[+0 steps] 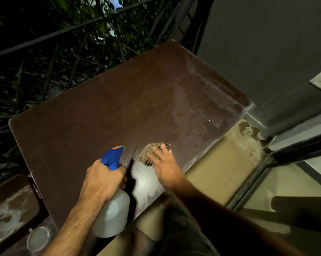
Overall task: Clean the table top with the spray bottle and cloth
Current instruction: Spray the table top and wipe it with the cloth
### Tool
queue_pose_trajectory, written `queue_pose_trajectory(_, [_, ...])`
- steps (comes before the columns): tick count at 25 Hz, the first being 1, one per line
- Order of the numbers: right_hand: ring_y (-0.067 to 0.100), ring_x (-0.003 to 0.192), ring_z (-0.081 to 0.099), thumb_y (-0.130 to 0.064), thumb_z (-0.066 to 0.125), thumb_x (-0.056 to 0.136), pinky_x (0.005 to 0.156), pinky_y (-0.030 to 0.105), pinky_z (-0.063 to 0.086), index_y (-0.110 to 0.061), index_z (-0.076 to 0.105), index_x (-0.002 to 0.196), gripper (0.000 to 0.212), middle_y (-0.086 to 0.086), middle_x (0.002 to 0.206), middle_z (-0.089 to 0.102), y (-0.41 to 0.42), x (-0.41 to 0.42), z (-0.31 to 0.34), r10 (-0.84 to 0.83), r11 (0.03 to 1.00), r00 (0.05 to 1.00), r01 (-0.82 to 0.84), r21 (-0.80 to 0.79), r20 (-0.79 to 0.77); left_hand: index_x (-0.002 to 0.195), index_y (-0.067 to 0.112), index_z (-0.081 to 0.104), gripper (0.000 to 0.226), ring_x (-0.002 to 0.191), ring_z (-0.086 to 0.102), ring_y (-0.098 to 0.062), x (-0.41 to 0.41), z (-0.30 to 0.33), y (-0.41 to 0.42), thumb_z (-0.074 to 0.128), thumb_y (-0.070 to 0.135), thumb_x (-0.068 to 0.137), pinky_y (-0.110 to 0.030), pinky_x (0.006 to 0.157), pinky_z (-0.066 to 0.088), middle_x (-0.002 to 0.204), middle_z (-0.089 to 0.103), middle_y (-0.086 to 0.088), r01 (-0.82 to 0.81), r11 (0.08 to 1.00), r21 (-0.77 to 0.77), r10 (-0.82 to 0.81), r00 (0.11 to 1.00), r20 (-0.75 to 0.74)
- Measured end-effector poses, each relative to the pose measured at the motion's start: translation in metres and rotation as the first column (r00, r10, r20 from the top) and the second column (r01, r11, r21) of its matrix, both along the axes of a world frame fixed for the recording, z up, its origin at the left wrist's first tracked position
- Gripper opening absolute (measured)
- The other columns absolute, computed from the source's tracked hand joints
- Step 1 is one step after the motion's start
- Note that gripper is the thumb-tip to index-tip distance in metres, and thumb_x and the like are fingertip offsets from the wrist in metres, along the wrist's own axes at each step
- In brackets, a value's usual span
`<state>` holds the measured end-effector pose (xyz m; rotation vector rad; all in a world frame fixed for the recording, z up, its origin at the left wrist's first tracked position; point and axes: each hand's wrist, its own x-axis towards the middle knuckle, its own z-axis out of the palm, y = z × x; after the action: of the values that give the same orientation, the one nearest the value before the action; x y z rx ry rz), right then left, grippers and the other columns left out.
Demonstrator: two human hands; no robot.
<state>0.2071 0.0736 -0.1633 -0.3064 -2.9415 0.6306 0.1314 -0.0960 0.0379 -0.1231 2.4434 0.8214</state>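
Presently, left hand (104,179) grips spray bottle (112,206), right hand (164,163) presses cloth (148,151) flat-fingered beside it; most of table top (100,108) appears unwiped.

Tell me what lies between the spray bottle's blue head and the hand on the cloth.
Head view: only table top, wet with fine spray droplets, lies between the blue spray head in the left hand and the right hand pressing the cloth.

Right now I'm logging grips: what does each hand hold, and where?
Left hand grips the white plastic spray bottle with blue trigger head around its neck. Right hand presses flat on the tan cloth, gripping nothing.
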Motion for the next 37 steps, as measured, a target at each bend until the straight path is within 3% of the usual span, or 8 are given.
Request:
queue_pose_trajectory(5, [0.015,0.147,-0.016,-0.021,0.044,0.089,0.117,0.049,0.023,-0.007,0.07,0.105,0.033,0.017,0.134,0.056,-0.111,0.043,-0.044,0.433,0.901,0.899,-0.432,-0.024,0.062,0.067,0.013,0.077,0.017,0.072,0.068,-0.021,-0.005,0.003,-0.004,0.065,0.02,0.077,-0.033,0.062,0.051,0.066,0.075,-0.005,0.101,0.993,-0.053,-0.1,0.995,0.026])
queue_pose_trajectory(8, [0.029,0.149,0.01,-0.017,0.052,0.087,0.12,0.048,0.014,-0.013,0.065,0.12,0.035,0.012,0.142,0.05,-0.078,0.04,-0.017,0.542,0.838,0.839,-0.544,0.051,0.049,0.067,0.015,0.075,0.015,0.066,0.069,-0.016,-0.004,0.011,-0.004,0.067,0.018,0.08,-0.03,0.058,0.048,0.06,0.075,-0.003,0.134,0.991,-0.019,-0.134,0.991,0.006])
queue_pose_trajectory(12, [0.028,0.146,0.013,-0.012,0.058,0.09,0.117,0.055,0.01,-0.03,0.041,0.146,0.061,-0.001,0.157,0.03,0.046,0.017,0.008,0.118,0.989,0.993,-0.115,0.089,-0.03,0.073,0.013,0.073,0.013,0.046,0.065,0.002,-0.013,0.014,0.002,0.066,0.013,0.084,-0.025,0.052,0.042,0.056,0.075,0.003,0.13,0.991,0.015,-0.129,0.991,-0.036])
queue_pose_trajectory(17, [0.032,0.148,0.01,-0.014,0.051,0.096,0.118,0.054,0.013,-0.027,0.039,0.149,0.056,0.0,0.159,0.025,0.111,-0.004,0.009,-0.228,0.973,0.972,0.229,-0.01,0.056,0.077,0.012,0.073,0.011,0.053,0.066,-0.001,-0.026,0.014,0.041,0.065,0.013,0.084,-0.024,0.052,0.041,0.056,0.075,0.003,0.099,0.995,-0.013,-0.099,0.994,-0.044])
queue_pose_trajectory(20, [0.039,0.14,0.032,-0.016,0.066,0.084,0.111,0.059,0.026,-0.023,0.053,0.138,0.056,0.009,0.149,0.043,0.068,0.009,-0.004,0.171,0.982,0.984,-0.167,0.093,-0.043,0.077,0.009,0.074,0.012,0.057,0.066,-0.005,-0.035,0.016,0.074,0.065,0.014,0.083,-0.025,0.053,0.041,0.055,0.074,0.003,0.077,0.997,-0.012,-0.077,0.997,-0.031])
queue_pose_trajectory(26, [0.029,0.146,0.019,-0.022,0.045,0.092,0.12,0.047,0.011,-0.021,0.058,0.132,0.042,0.008,0.144,0.047,0.106,-0.006,-0.01,0.703,0.708,0.708,-0.706,0.029,0.066,0.074,0.006,0.076,0.017,0.06,0.065,-0.007,-0.059,0.024,0.14,0.064,0.015,0.082,-0.026,0.054,0.042,0.054,0.073,0.004,0.018,1.0,-0.014,-0.018,0.999,-0.045])
queue_pose_trajectory(33, [0.026,0.149,0.011,-0.012,0.052,0.095,0.12,0.048,0.01,-0.031,0.041,0.147,0.056,-0.003,0.159,0.027,0.25,-0.154,0.016,0.177,0.982,0.978,-0.169,-0.085,0.105,0.068,0.011,0.074,0.016,0.055,0.06,-0.012,-0.076,0.04,0.179,0.065,0.01,0.081,-0.027,0.05,0.038,0.049,0.066,0.001,-0.099,0.992,-0.077,0.094,0.994,-0.063])
queue_pose_trajectory(37, [0.029,0.148,0.013,-0.016,0.047,0.092,0.119,0.049,0.007,-0.03,0.04,0.148,0.058,-0.001,0.158,0.029,0.218,-0.14,0.014,0.187,0.979,0.982,-0.184,-0.088,0.038,0.064,0.025,0.056,0.03,0.054,0.051,-0.006,-0.081,0.05,0.194,0.067,0.006,0.084,-0.024,0.051,0.036,0.039,0.056,0.009,-0.13,0.991,-0.027,0.129,0.99,-0.065])
